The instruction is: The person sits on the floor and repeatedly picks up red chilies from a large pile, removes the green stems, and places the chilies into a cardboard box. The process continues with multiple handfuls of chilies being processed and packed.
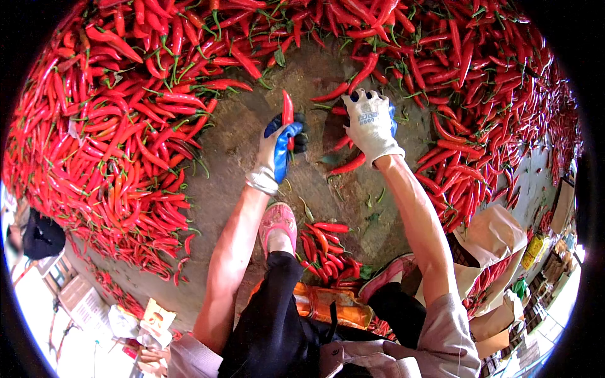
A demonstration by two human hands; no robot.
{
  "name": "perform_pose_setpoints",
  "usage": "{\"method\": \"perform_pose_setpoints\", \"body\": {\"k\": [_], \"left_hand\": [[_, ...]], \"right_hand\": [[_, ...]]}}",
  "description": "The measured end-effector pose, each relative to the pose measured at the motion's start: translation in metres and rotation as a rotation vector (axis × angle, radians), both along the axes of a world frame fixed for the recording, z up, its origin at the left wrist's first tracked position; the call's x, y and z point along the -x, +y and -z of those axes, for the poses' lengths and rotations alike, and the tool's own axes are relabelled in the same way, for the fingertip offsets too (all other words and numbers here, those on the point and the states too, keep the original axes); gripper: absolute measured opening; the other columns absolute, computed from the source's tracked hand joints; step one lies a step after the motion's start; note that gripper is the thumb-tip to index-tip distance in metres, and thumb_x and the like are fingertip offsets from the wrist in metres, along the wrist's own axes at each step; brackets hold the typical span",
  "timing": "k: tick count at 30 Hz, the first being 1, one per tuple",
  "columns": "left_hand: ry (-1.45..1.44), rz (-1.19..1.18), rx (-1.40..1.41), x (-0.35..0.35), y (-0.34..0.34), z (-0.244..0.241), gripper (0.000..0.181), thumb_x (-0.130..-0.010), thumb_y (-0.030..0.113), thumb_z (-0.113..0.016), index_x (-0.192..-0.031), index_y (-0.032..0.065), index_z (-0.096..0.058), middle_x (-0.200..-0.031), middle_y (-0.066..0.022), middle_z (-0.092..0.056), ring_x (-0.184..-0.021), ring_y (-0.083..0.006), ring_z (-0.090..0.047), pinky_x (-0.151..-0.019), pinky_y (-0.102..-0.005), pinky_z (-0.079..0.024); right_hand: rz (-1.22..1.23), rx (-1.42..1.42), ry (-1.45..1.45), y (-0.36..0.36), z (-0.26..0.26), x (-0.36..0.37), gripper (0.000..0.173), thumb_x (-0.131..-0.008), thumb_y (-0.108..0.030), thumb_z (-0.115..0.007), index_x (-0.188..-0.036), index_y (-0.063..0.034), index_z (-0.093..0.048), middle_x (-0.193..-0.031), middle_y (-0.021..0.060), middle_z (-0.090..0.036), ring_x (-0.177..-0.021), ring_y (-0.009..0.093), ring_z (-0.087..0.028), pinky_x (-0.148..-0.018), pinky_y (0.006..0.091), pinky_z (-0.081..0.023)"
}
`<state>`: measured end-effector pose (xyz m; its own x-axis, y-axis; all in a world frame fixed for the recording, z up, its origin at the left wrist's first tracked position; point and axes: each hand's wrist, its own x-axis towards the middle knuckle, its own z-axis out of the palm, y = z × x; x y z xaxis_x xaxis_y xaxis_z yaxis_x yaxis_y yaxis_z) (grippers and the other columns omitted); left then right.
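A red chili pepper [287, 108] stands upright in my left hand [280, 144], which wears a white and blue coated work glove. My right hand [370, 123], gloved alike, reaches palm down over the concrete floor [246, 127] beside a few loose chilies. One curved chili [365, 72] touches or lies just beyond its fingertips, and another [349, 164] lies below its wrist. Whether those fingers grip anything is hidden. Between my feet rests a small heap of chilies [333, 257]. Large heaps of red chilies [118, 141] curve around the floor ahead and to both sides.
Pink shoes [279, 219] stand on the floor near an orange plastic sack [331, 307]. At the right, an open paper-lined container [491, 236] holds chilies. Cardboard boxes [85, 307] lie at the lower left, near a person in dark clothing [42, 234]. Leaves and stems are scattered about.
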<state>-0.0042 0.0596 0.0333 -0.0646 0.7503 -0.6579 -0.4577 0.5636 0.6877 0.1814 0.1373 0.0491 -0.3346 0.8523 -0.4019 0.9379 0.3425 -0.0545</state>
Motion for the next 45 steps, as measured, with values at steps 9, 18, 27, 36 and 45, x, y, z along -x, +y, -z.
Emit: {"method": "perform_pose_setpoints", "body": {"k": [9, 18, 27, 36, 45], "left_hand": [[1.287, 0.677, -0.395, -0.039, 0.079, 0.01, 0.044, -0.073, 0.036, -0.077, -0.105, 0.0083, -0.064, -0.086, -0.0127, -0.068, -0.08, -0.0301, -0.066, -0.075, -0.0387, -0.052], [0.983, 0.528, -0.382, -0.03, 0.043, 0.013, 0.028, -0.071, 0.033, -0.077, -0.086, 0.0123, -0.066, -0.071, -0.0123, -0.066, -0.066, -0.0311, -0.065, -0.06, -0.0406, -0.05], [0.447, 1.095, -0.5, 0.002, -0.056, 0.008, 0.038, -0.07, 0.027, -0.078, -0.1, 0.0069, -0.067, -0.094, -0.0162, -0.068, -0.086, -0.0294, -0.067, -0.079, -0.0361, -0.053], [1.072, 0.701, -0.49, -0.059, 0.012, 0.015, 0.036, -0.069, 0.027, -0.078, -0.099, 0.0102, -0.065, -0.09, -0.0129, -0.066, -0.087, -0.0315, -0.064, -0.076, -0.0394, -0.052], [1.202, 0.826, -0.437, -0.062, 0.019, 0.016, 0.035, -0.066, 0.029, -0.078, -0.093, 0.0107, -0.066, -0.089, -0.0155, -0.063, -0.085, -0.0351, -0.063, -0.074, -0.0414, -0.052]], "right_hand": [[0.96, 0.056, 1.227, -0.064, 0.009, -0.06, 0.035, -0.083, -0.018, -0.066, -0.112, -0.0003, -0.056, -0.106, 0.0097, -0.063, -0.096, 0.021, -0.061, -0.087, 0.0321, -0.046], [1.459, 0.887, 2.345, -0.103, 0.009, -0.078, 0.029, -0.094, -0.019, -0.047, -0.117, -0.0024, -0.056, -0.118, 0.0199, -0.06, -0.108, 0.036, -0.059, -0.096, 0.0479, -0.047], [0.922, 0.941, 1.069, -0.126, -0.004, -0.129, 0.029, -0.088, -0.018, -0.055, -0.113, -0.0034, -0.059, -0.097, 0.0084, -0.065, -0.087, 0.017, -0.062, -0.084, 0.0312, -0.049], [0.728, 0.012, 0.586, -0.075, 0.009, -0.085, 0.027, -0.075, -0.027, -0.07, -0.087, -0.0038, -0.065, -0.08, 0.0167, -0.067, -0.076, 0.034, -0.066, -0.067, 0.039, -0.05], [1.066, 0.125, 0.699, -0.028, 0.049, -0.083, 0.043, -0.077, -0.044, -0.071, -0.092, -0.0029, -0.068, -0.074, 0.0103, -0.066, -0.067, 0.023, -0.064, -0.069, 0.035, -0.051]]}}
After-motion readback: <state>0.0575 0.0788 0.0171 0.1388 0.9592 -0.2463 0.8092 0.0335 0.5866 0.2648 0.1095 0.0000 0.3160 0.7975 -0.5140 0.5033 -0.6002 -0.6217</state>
